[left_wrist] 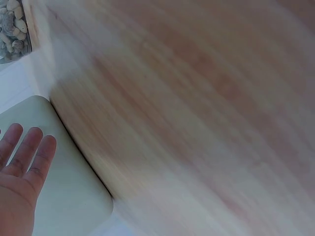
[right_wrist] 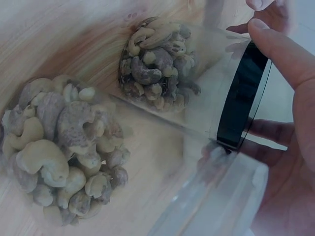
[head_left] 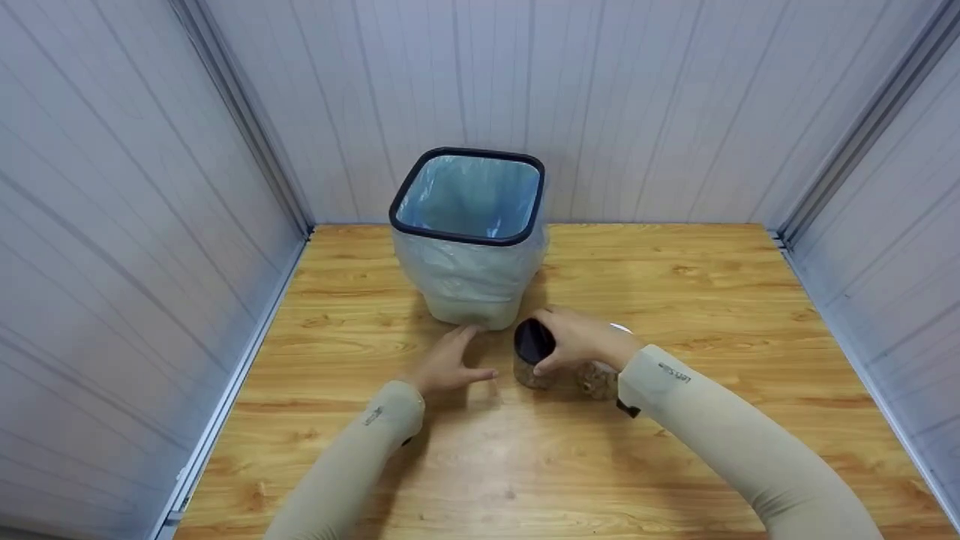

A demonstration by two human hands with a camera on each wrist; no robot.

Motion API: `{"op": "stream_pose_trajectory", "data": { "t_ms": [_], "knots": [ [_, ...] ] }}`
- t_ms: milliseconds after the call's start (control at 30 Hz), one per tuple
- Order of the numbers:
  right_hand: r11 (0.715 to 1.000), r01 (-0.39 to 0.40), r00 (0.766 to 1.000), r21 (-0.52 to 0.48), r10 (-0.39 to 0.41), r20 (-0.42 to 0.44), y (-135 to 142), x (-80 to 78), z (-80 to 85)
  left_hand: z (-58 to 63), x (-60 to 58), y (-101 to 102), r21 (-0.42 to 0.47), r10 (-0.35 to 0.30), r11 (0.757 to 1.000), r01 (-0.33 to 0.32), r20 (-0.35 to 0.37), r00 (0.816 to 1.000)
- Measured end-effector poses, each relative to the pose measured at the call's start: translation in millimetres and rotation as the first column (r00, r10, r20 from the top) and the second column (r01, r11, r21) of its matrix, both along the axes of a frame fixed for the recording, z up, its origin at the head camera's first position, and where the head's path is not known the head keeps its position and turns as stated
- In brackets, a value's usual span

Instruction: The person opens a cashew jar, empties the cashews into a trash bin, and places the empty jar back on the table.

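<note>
My right hand grips a clear jar of cashews by its black lid, thumb on one side and fingers on the other. In the right wrist view the jar's cashews fill only its lower part, and the black band lies within the grasp. A second clear jar of cashews stands beside it, partly hidden by my right wrist in the head view. My left hand is spread with nothing in it, left of the gripped jar and in front of the waste bin.
The bin, lined with a thin plastic bag and edged by a black rim, stands near the back of the wooden table. White panelled walls enclose the table at the back and both sides.
</note>
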State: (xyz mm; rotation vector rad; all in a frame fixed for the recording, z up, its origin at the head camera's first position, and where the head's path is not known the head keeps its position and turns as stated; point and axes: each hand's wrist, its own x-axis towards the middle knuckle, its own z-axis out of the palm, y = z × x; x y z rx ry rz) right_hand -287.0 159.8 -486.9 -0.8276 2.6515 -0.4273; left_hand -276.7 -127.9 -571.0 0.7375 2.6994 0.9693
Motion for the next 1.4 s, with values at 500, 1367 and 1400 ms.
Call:
{"op": "stream_pose_trajectory", "data": {
  "t_ms": [500, 1367, 1400],
  "knots": [
    [0.999, 0.011, 1.0, -0.049, -0.012, -0.018, 1, -3.3, -4.4, 1.3, 2.2, 1, 0.004, 0.018, 1.0, -0.018, 0.001, 1.0],
    [0.927, 0.059, 0.998, -0.371, -0.065, -0.002, 17, 2.0, 7.4, 14.0, 8.9, 18, 0.167, -0.013, 0.986, 0.014, -0.008, 1.0],
    [0.921, 0.064, 0.998, -0.384, -0.067, 0.006, 18, 2.5, 7.6, 14.3, 9.0, 19, 0.174, -0.015, 0.985, 0.016, -0.007, 1.0]
  ]
}}
